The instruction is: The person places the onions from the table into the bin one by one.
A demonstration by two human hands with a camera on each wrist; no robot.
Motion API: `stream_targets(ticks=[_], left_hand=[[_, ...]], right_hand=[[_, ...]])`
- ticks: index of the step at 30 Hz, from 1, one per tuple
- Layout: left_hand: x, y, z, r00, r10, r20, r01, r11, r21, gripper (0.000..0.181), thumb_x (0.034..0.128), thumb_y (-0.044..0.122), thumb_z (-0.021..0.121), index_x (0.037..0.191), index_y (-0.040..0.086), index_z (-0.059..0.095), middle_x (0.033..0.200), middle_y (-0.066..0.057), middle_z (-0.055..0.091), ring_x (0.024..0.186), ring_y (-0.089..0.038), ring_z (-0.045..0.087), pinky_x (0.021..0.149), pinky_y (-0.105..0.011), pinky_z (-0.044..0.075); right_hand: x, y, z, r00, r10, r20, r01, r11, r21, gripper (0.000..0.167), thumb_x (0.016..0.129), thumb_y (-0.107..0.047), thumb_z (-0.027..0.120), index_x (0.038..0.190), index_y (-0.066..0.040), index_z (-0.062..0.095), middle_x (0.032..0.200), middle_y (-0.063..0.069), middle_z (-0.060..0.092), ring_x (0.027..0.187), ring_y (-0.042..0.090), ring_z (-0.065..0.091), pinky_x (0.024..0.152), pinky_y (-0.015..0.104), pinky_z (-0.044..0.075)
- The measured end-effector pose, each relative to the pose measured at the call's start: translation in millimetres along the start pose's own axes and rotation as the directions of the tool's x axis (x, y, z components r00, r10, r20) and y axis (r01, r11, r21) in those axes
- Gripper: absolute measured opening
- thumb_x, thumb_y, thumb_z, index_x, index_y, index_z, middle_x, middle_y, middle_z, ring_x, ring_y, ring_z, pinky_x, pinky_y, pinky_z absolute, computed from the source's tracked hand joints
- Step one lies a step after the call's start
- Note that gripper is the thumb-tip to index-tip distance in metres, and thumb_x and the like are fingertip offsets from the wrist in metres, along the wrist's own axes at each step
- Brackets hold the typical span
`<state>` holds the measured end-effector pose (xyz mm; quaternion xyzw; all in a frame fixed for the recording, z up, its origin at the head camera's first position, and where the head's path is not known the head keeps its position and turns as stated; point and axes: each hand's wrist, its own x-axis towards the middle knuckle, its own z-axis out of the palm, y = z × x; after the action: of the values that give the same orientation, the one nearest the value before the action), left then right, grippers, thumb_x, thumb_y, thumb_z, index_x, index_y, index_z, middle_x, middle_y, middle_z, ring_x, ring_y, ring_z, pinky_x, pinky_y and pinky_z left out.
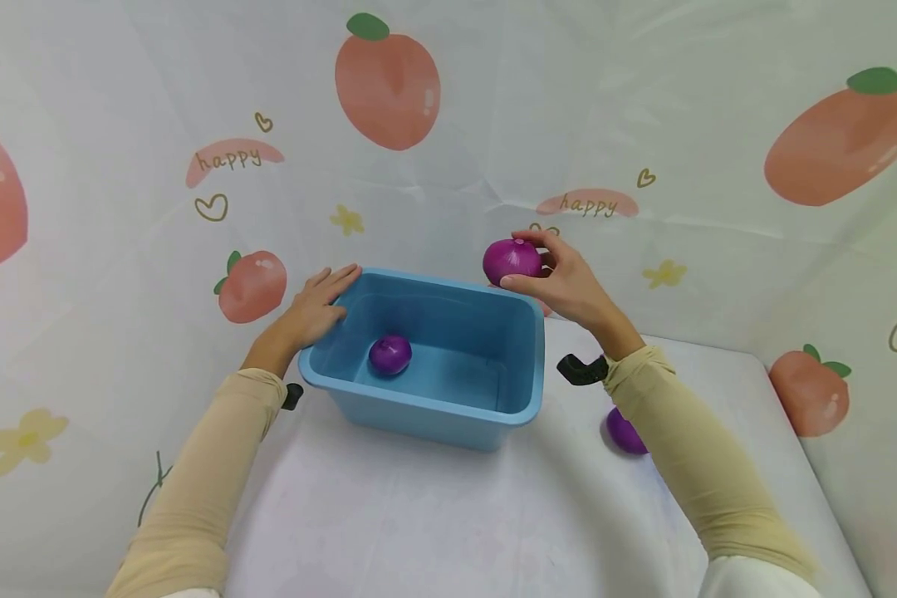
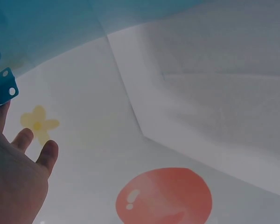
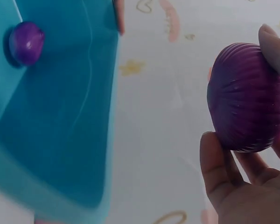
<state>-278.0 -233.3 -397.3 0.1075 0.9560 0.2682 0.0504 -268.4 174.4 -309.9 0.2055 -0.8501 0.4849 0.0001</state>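
A purple onion point(image 1: 512, 261) is pinched between the thumb and fingers of my right hand point(image 1: 568, 286), just beyond the back right rim of a blue bin point(image 1: 419, 419). In the right wrist view the same onion point(image 3: 249, 98) is held at the right, apart from the bin point(image 3: 95, 116). Inside the bin, toward its left end, lies another onion point(image 1: 390, 355). My left hand point(image 1: 310, 311) rests on the bin's left rim with its fingers extended. In the left wrist view that hand point(image 2: 18, 177) touches the rim's edge.
A further purple onion point(image 1: 628, 432) lies on the white table point(image 1: 419, 515) right of the bin, partly covered by my right forearm. Behind the bin and at the sides hangs a white cloth point(image 1: 478, 108) printed with fruit.
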Motion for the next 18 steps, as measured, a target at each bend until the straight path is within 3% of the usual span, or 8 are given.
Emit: stream_targets(ticks=[3,8,14,18], left_hand=[[0.4,-0.2,0.4,1.0,-0.002,-0.002,0.002,1.0,-0.003,0.075,0.095,0.016,0.041,0.164,0.033,0.017,0.174,0.002,0.014,0.161,-0.038,-0.001,0.118,-0.08,0.0],[0.6,-0.2,-0.9,1.0,-0.007,-0.013,0.006,1.0,-0.003,0.075,0.0954,0.017,0.041,0.164,0.034,0.018,0.174,0.003,0.014,0.161,-0.037,-0.001,0.118,-0.079,0.0],[-0.5,3.1,-0.4,1.0,0.01,-0.008,-0.01,1.0,0.001,0.074,0.096,0.016,0.041,0.164,0.032,0.018,0.174,0.002,0.015,0.161,-0.038,-0.001,0.118,-0.079,0.0],[-1.8,2.7,-0.8,1.0,0.007,-0.011,-0.007,1.0,-0.005,0.074,0.0957,0.016,0.041,0.164,0.032,0.019,0.174,0.002,0.015,0.161,-0.038,-0.001,0.118,-0.079,0.0]], right_hand=[[10.5,-5,13,0.999,-0.025,0.033,0.025,1.0,0.016,0.076,0.083,-0.028,0.082,0.15,-0.024,0.046,0.146,0.008,0.055,0.126,0.029,0.059,0.095,0.05,0.06],[29.4,-9,42,0.991,-0.079,0.108,0.071,0.994,0.077,0.078,0.081,-0.026,0.085,0.149,-0.02,0.047,0.146,0.005,0.053,0.127,0.026,0.056,0.095,0.047,0.06],[42.0,-7,82,0.981,-0.066,0.183,0.04,0.989,0.144,0.08,0.08,-0.023,0.086,0.148,-0.014,0.045,0.142,0.007,0.055,0.126,0.026,0.057,0.096,0.043,0.06],[50.9,-5,107,0.965,-0.087,0.247,0.058,0.991,0.124,0.08,0.08,-0.025,0.086,0.147,-0.01,0.044,0.141,0.008,0.055,0.126,0.025,0.057,0.095,0.04,0.06]])
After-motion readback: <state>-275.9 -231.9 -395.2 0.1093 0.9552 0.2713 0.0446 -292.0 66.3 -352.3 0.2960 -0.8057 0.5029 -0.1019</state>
